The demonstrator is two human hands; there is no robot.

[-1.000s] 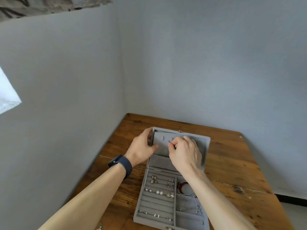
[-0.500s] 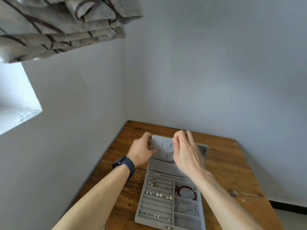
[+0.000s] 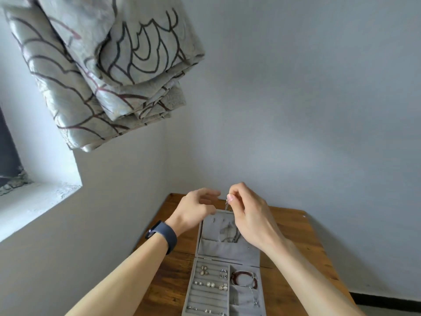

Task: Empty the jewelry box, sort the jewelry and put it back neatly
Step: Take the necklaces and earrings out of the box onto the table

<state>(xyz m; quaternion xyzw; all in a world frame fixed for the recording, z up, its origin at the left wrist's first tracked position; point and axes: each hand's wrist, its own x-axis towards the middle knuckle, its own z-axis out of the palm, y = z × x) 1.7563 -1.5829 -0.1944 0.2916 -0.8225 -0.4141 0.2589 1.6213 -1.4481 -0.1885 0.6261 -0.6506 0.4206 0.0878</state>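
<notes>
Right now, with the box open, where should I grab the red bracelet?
Pinch the red bracelet on its left arc, coming straight down: it lies flat as a loop in a walled compartment of the jewelry box, so sideways approaches look blocked.

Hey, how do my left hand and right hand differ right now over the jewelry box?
The right hand pinches a thin chain; the left hand holds nothing, fingers loosely curled. The left wrist wears a dark band; the right wrist is bare. Both hover above the open lid of the grey jewelry box.
</notes>
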